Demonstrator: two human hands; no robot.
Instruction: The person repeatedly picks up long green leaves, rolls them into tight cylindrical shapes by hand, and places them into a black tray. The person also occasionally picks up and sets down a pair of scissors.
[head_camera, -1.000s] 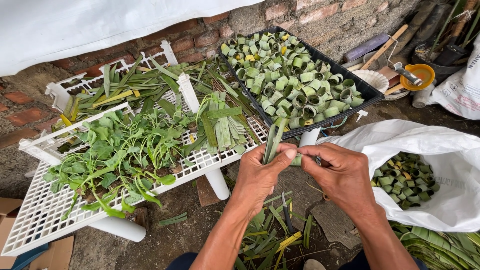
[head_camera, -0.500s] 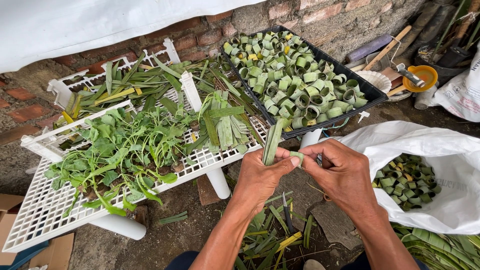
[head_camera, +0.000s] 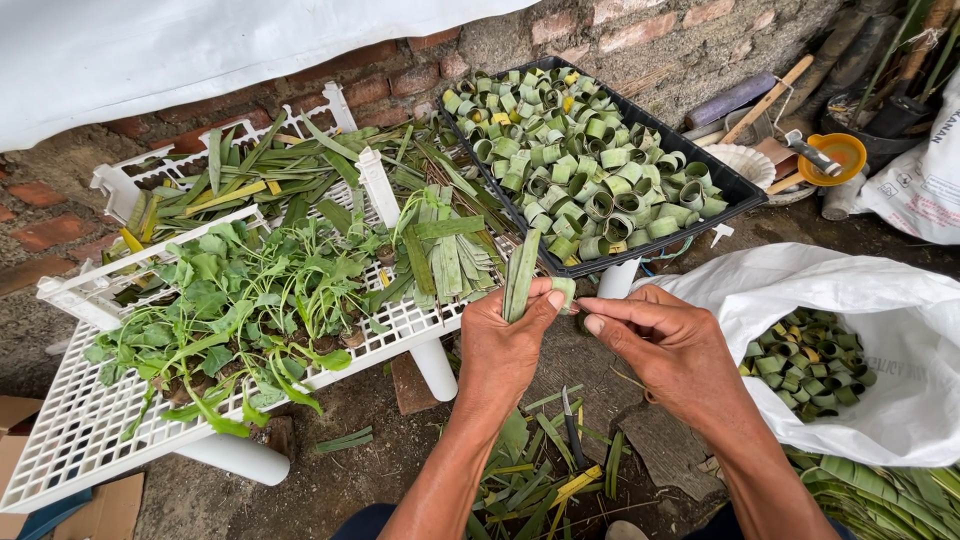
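Note:
My left hand (head_camera: 505, 340) grips a bundle of long green leaf strips (head_camera: 520, 272) that stands upright out of the fist. Its thumb and fingers also pinch a small rolled leaf piece (head_camera: 564, 293). My right hand (head_camera: 665, 345) meets it from the right, fingertips touching that same rolled piece. Both hands hover over the ground just in front of the white rack (head_camera: 70, 460) and the black tray (head_camera: 738, 186).
The black tray holds several rolled leaf rings (head_camera: 575, 165). Seedlings (head_camera: 240, 300) and cut leaf strips (head_camera: 440, 250) lie on the white rack. A white sack (head_camera: 880, 310) at right holds more rings. Leaf scraps and a small knife (head_camera: 571, 440) lie on the ground below.
The hands have stayed in place in front of the rack. The fingers have worked the small leaf piece, and the right hand has drawn slightly back from the left.

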